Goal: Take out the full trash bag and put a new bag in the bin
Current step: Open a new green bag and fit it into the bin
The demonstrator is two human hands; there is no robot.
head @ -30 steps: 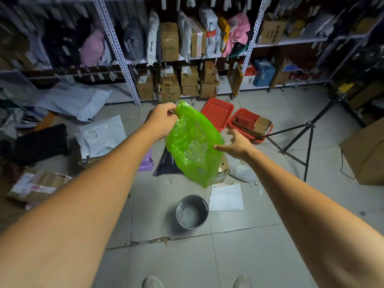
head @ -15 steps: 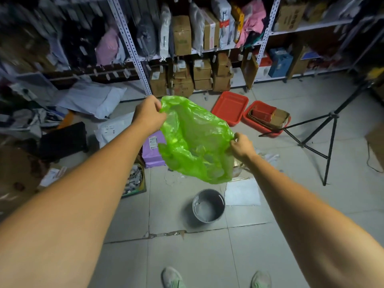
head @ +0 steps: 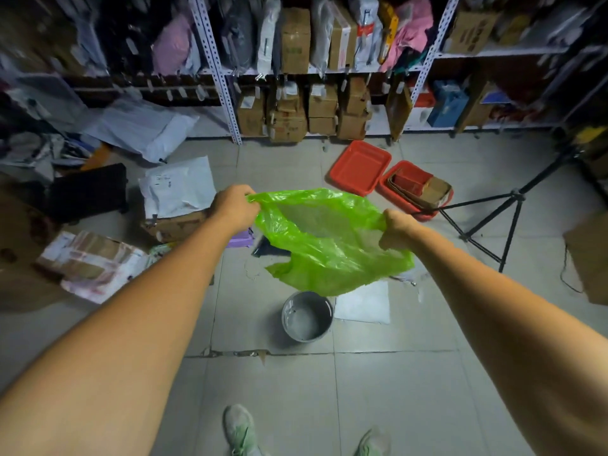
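While both arms are stretched forward, a green plastic bag [head: 332,245] is held up in the air by its upper edge, spread wide between the two hands. One corner of the rim is gripped in the closed fingers of the left hand [head: 235,207], and the opposite side is bunched in the clenched right hand [head: 396,230]. The bag's mouth is pulled open toward the camera, and its loose bottom hangs just above a small grey bin [head: 306,315], which stands unlined on the tiled floor [head: 394,390]. A white sheet [head: 363,306] lies just beside the bin on its right. Two red trays [head: 360,166] are seen farther back, near the shelving [head: 217,60]
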